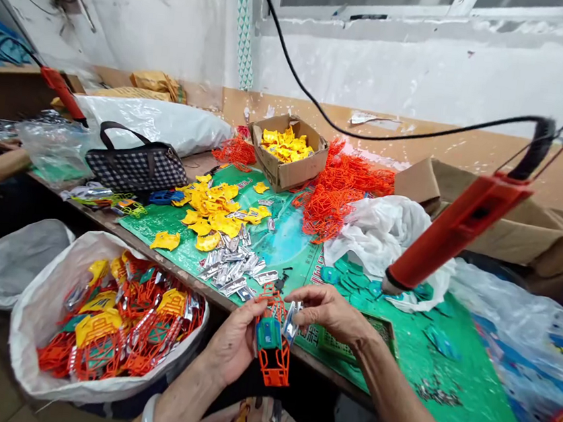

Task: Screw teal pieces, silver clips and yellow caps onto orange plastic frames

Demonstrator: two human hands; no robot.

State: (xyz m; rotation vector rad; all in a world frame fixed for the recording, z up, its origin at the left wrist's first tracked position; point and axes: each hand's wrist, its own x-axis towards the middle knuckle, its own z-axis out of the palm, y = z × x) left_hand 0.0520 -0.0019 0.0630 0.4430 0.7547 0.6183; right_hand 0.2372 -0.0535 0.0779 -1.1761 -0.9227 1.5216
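In front of me, my left hand (235, 336) grips an orange plastic toy vehicle frame (273, 374) by its left side. A green plastic piece (268, 333) sits in the middle of the frame. My right hand (326, 313) pinches a shiny silver side panel (291, 321) against the frame's right side. Whether that panel is fixed to the frame I cannot tell. Just beyond my hands lies a pile of silver panels (233, 266), with yellow plastic parts (217, 206) heaped behind it. Loose green pieces (349, 278) lie to the right.
A red electric screwdriver (446, 230) hangs over the table's right side. At lower left, a white sack (32, 346) holds assembled orange and yellow pieces. A cardboard box (301, 172) of yellow parts, orange frames (329, 202), a checked bag (136, 165) and small screws (438, 393) are on the table.
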